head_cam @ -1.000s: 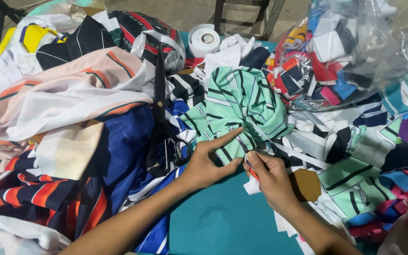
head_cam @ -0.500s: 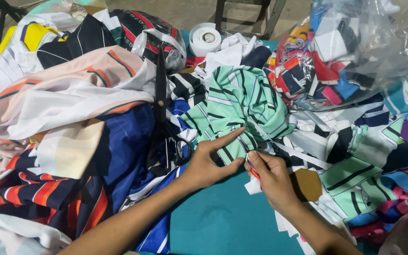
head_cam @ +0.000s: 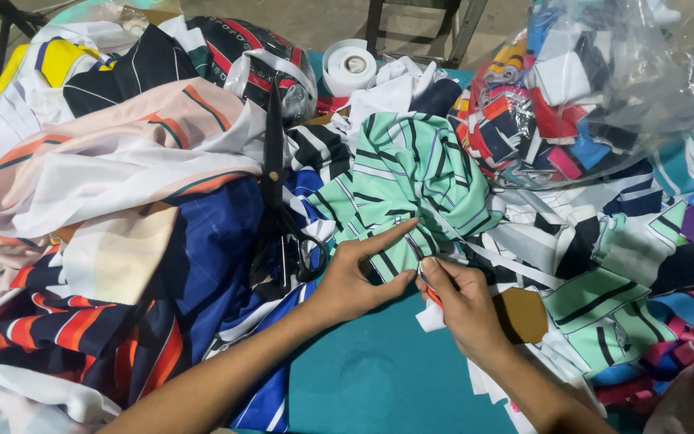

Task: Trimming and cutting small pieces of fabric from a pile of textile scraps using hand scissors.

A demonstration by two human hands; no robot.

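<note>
Teal tabletop (head_cam: 379, 378), almost fully buried; bare patch only at near centre between the forearms.

Left half: big heap of printed fabric (head_cam: 114, 201), peach, white, navy and orange panels, draped over the near-left edge.

Far right: clear plastic bag (head_cam: 604, 88) stuffed with multicolour fabric scraps, lying on its side. Near right of it, loose offcuts (head_cam: 620, 321) in green, black and white stripes, plus purple and red bits.

Centre: green striped cloth (head_cam: 411, 173), mint with black and white stripes, bunched up, just far of both hands. This is the piece being worked.

Long black scissors (head_cam: 273, 161) on the heap left of the green cloth, blades pointing far, handles near, close to the left hand, not touching.

Left hand (head_cam: 359, 277) rests flat-ish on the near edge of the green striped cloth, index finger stretched out to the right along the fabric, other fingers loosely curled, pressing not pinching.

Right hand (head_cam: 463, 301) just right of it, fingers closed around a small red tool (head_cam: 431, 291), tip at the cloth edge. Tool mostly hidden, can't tell its kind.

Brown hexagonal patch (head_cam: 524, 315) just right of the right hand.

White tape roll (head_cam: 349, 64) at far centre.
</note>
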